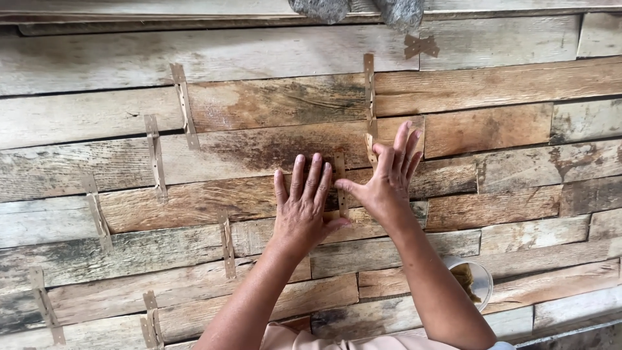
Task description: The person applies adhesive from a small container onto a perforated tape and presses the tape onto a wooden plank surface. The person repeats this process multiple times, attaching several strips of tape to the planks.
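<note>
Head view, looking down. Surface of weathered wooden planks (129, 110), stained grey and brown, laid in staggered rows. Thin tan strips cross many plank seams; several on the left half (155, 155), a long one upper centre (369, 97).

Left hand (303, 207): flat, palm down, fingers spread slightly and pointing away from the person, pressed on the planks at centre. Holds nothing.

Right hand (389, 178): open, fingers extended and close together, thumb out toward the left hand. Fingertips rest at the lower end of the long strip; whether they pinch it, cannot tell.

Between the two hands: a short tan strip (341, 185), lying upright across a seam, just beside the left fingertips and touching the right thumb.

Near right forearm, lower right: a white cup (483, 282) with brownish contents, partly hidden by the arm.
</note>
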